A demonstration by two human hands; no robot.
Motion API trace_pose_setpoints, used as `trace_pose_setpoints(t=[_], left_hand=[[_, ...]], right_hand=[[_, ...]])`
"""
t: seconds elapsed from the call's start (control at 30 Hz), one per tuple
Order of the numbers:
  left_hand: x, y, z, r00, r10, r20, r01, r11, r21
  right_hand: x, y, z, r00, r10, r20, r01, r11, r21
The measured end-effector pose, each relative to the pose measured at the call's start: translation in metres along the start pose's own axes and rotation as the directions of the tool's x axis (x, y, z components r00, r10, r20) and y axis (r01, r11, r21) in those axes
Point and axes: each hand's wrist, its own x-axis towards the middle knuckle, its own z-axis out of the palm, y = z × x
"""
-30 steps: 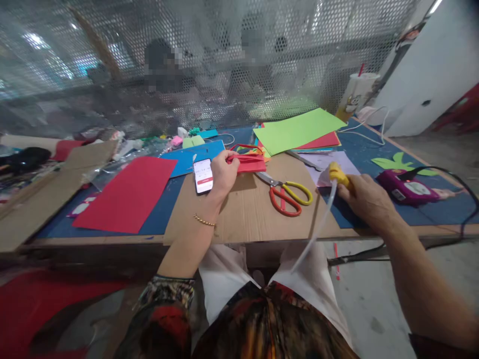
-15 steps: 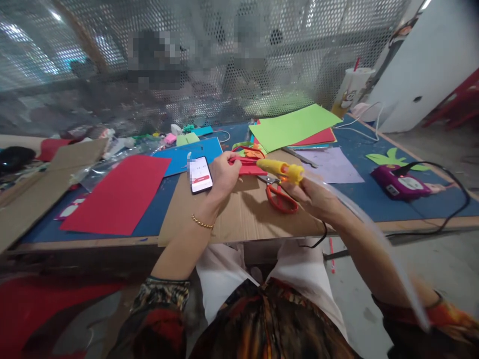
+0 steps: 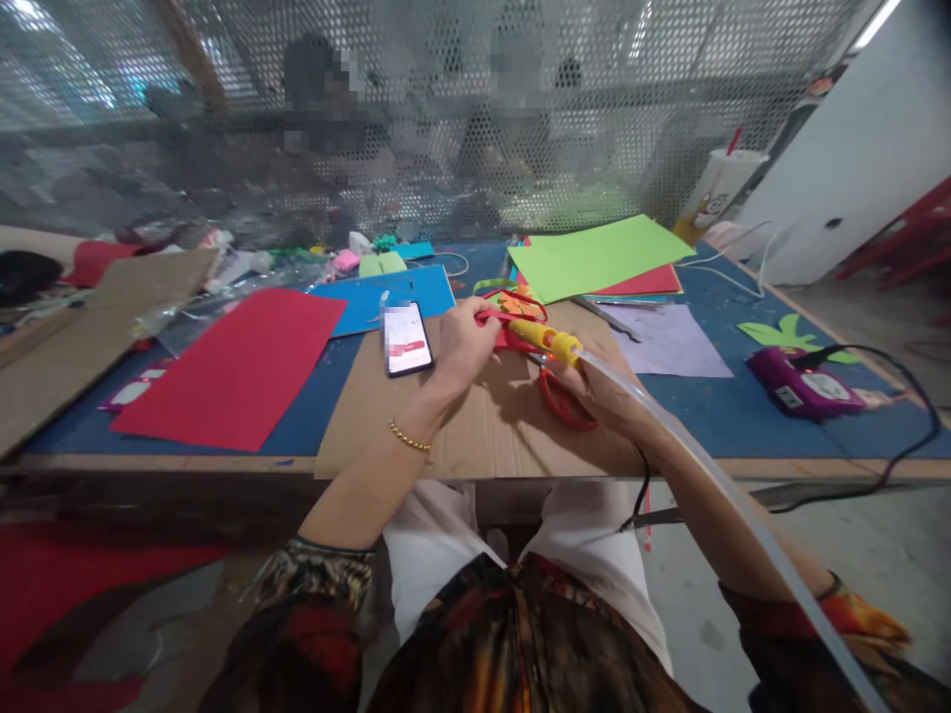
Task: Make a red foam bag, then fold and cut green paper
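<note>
Glue gun (image 3: 529, 332) right by the red paper (image 3: 511, 344)!
Left hand (image 3: 470, 339) pinches paper; right hand (image 3: 607, 391), at four o'clock, curls round gun.

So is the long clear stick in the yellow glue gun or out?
In: the clear stick goes into the back of the yellow glue gun, with a long length sticking out behind.

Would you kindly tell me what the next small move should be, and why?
Probably a gentle squeeze of glue onto the red paper piece: the left hand pinches it, while the right hand holds the yellow glue gun with its front end right at it, and a glue stick trails from the rear. Whether they touch is unclear.
</note>
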Motion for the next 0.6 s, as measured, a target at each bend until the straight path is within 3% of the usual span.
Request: trace_pose_setpoints(t=[0.37,0.6], left_hand=[[-0.0006,0.0021,-0.0007,1.000,-0.009,0.010,0.009,1.000,-0.003],[-0.0016,0.0030,-0.0011,1.000,-0.017,0.009,0.016,1.000,0.013]], right_hand=[[-0.0018,-0.0059,-0.0040,0.999,0.048,0.018,-0.048,0.999,0.007],[-0.0054,-0.0061,-0.0076,0.996,0.076,0.040,-0.072,0.994,-0.077]])
